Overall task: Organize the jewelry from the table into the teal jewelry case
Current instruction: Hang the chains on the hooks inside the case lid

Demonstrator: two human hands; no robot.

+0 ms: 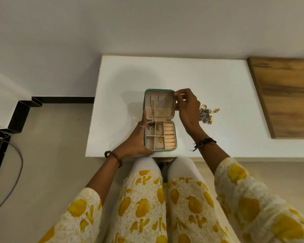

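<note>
The teal jewelry case point(174, 148) lies open on the white table point(218, 85), lid flat at the far side, beige lining inside. A thin chain hangs in the lid, and a heart pendant point(161, 139) and small pieces sit in the lower compartments beside the ring rolls point(169, 135). My left hand point(135, 141) grips the case's left edge near the front corner. My right hand point(186, 107) pinches the lid's right edge with thumb and fingers. A heap of gold and silver jewelry point(206, 115) lies on the table just right of that hand.
A wooden board point(284, 95) covers the table's right end. The table's near edge runs just above my knees. To the left are bare floor, a black skirting strip point(60, 99) and a grey cable point(16, 172).
</note>
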